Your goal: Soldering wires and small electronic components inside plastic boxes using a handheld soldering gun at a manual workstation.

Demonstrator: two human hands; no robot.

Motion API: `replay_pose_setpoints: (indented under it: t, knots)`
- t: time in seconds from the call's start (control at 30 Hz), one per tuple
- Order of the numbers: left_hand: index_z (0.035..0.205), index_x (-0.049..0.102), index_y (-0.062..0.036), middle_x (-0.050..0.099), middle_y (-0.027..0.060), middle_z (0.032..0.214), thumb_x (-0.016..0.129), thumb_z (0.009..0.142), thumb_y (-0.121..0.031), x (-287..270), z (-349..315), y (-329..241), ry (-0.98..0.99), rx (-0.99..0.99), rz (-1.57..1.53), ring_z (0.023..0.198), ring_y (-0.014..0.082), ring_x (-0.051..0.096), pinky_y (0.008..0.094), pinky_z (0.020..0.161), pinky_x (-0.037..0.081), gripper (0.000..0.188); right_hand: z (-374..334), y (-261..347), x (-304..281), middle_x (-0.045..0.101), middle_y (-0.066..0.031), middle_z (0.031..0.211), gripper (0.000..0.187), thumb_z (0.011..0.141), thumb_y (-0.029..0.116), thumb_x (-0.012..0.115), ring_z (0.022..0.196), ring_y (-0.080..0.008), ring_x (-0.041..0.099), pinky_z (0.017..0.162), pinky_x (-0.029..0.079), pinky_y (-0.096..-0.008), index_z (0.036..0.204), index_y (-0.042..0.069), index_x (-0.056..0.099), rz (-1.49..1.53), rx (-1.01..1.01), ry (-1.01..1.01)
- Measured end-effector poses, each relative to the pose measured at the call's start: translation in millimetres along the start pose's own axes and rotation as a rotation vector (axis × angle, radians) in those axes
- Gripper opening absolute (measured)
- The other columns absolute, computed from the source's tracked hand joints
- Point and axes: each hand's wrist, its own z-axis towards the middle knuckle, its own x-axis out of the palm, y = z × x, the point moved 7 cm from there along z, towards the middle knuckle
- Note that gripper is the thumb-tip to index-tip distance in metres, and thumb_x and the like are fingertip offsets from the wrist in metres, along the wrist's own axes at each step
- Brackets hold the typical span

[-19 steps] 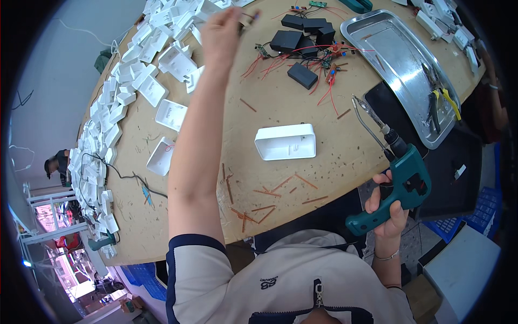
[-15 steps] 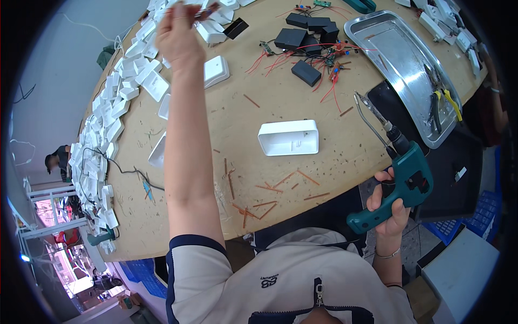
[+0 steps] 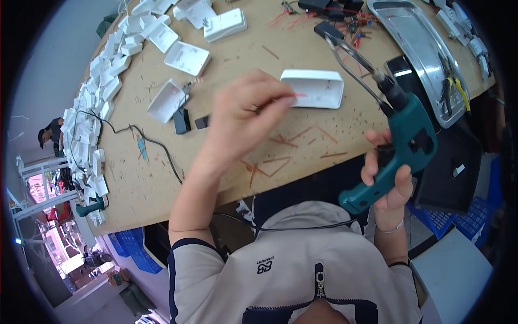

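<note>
My left hand (image 3: 251,110) is closed in a pinch just left of a white plastic case (image 3: 318,103). Thin red wire (image 3: 298,96) shows at its fingertips, in front of the open case. Whatever else lies inside the fist is hidden. My right hand (image 3: 389,175) grips a green pistol-shaped soldering gun (image 3: 413,137) by its handle. The gun's metal tip and thin bent feed tube point up and left, above the table. Left of my left wrist, a black block (image 3: 182,121) lies beside an open white case (image 3: 166,101) with small wires at it.
White plastic cases (image 3: 110,70) pile along the left edge. A metal tray (image 3: 458,116) with yellow-handled pliers (image 3: 458,93) stands at right, near a dark phone-like slab (image 3: 403,73). Brown strips (image 3: 278,164) litter the table's near side. A black cable (image 3: 154,141) crosses the left side.
My left hand has come back from the far left pile toward the near white case. The view has shifted, and the soldering gun stays in my right hand, its tip now nearer the black blocks.
</note>
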Motion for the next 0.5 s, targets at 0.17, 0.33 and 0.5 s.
replay_pose_setpoints:
  t: [0.17,0.33,0.5]
  knots:
    - [0.083,0.063,-0.0001,0.056,0.0056,0.072,0.062,0.076,-0.005,42,-25,12,0.081,-0.229,-0.341,0.061,0.0116,0.051,0.0228,0.055,0.042,0.009,13,-26,21,0.030,-0.0256,0.135,0.066,0.084,0.037,0.057,0.100,-0.0215,0.055,0.067,0.052,-0.0262,0.131,0.000,0.030,0.005,0.097,0.032]
    - [0.086,0.063,-0.0005,0.056,0.0065,0.074,0.062,0.077,-0.007,54,-26,6,0.142,-0.167,-0.314,0.062,0.0130,0.053,0.0254,0.056,0.043,0.011,20,-36,25,0.033,-0.0246,0.133,0.064,0.087,0.039,0.051,0.110,-0.0253,0.051,0.075,0.051,-0.0285,0.132,0.001,0.029,-0.004,0.070,0.030]
    - [0.086,0.062,-0.0020,0.057,0.0042,0.078,0.063,0.076,-0.005,56,-20,5,0.201,0.022,-0.135,0.067,0.0141,0.053,0.0248,0.061,0.042,0.010,19,-36,17,0.041,-0.0217,0.126,0.062,0.087,0.040,0.051,0.115,-0.0279,0.048,0.081,0.049,-0.0301,0.132,0.002,0.030,-0.082,0.097,-0.050]
